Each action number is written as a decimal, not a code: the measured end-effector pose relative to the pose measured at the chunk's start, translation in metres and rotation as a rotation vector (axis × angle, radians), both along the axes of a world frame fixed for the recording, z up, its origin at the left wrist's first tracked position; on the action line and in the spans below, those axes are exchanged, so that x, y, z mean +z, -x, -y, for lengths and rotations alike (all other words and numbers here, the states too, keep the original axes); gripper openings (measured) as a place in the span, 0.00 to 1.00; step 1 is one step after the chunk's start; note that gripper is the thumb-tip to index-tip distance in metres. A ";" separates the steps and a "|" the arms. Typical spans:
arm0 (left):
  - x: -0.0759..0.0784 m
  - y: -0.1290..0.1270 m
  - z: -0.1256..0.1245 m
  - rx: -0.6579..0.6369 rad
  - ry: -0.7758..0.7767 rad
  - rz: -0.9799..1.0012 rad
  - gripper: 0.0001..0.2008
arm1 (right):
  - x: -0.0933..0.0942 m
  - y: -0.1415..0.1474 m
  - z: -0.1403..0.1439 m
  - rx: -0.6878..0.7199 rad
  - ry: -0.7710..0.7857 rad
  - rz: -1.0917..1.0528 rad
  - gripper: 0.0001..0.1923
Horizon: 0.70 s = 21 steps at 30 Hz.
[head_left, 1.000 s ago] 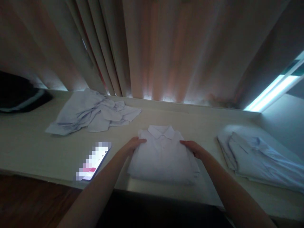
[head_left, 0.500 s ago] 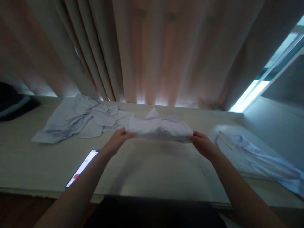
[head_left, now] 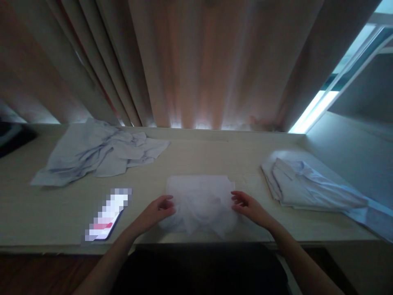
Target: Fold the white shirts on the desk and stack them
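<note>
A white shirt (head_left: 201, 203) lies on the pale countertop (head_left: 55, 209), close to its near edge and straight in front of the person, its nearer part bunched into soft folds. The person's left hand (head_left: 158, 211) rests at the shirt's left side, fingers loosely curled and spread, the fingertips touching or just beside the cloth; the dim picture does not show a grip. The right hand (head_left: 247, 205) mirrors it at the shirt's right edge, fingers open and slightly bent, pointing inward. Both forearms reach up from the bottom of the view, angled toward each other. Half a second earlier both hands held the shirt lifted above the counter, pinched at each end; now it is down on the surface and the fingers have loosened. To the left lies a phone (head_left: 107, 215) with a lit screen, and farther back a crumpled pale blue shirt (head_left: 92, 151). To the right sits a folded pale blue shirt (head_left: 307, 188). Closed curtains (head_left: 196, 61) hang behind.
</note>
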<state>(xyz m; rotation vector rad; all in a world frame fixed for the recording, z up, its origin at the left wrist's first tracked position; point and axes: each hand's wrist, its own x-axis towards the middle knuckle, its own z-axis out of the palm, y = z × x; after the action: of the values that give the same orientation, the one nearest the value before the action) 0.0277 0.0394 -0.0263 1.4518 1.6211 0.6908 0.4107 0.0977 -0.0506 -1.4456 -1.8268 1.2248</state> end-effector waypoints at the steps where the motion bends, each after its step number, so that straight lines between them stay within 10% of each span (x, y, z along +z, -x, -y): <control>1: -0.004 0.002 0.001 -0.027 -0.010 -0.035 0.29 | 0.001 0.002 0.001 0.026 -0.012 0.016 0.27; 8: -0.020 0.005 0.008 -0.108 -0.055 -0.243 0.16 | -0.003 0.011 0.028 0.001 -0.009 0.225 0.18; 16: 0.036 0.017 -0.029 -0.176 -0.082 -0.241 0.16 | 0.040 0.014 -0.016 0.017 0.014 -0.024 0.14; 21: -0.010 0.019 -0.079 -0.087 -0.124 -0.356 0.17 | -0.005 0.030 -0.067 -0.166 -0.104 0.203 0.08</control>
<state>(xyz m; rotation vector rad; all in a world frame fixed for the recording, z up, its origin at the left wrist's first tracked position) 0.0085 0.1185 -0.0360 1.8042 1.7918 0.5106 0.3807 0.1642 -0.0555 -1.6766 -1.8270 0.9174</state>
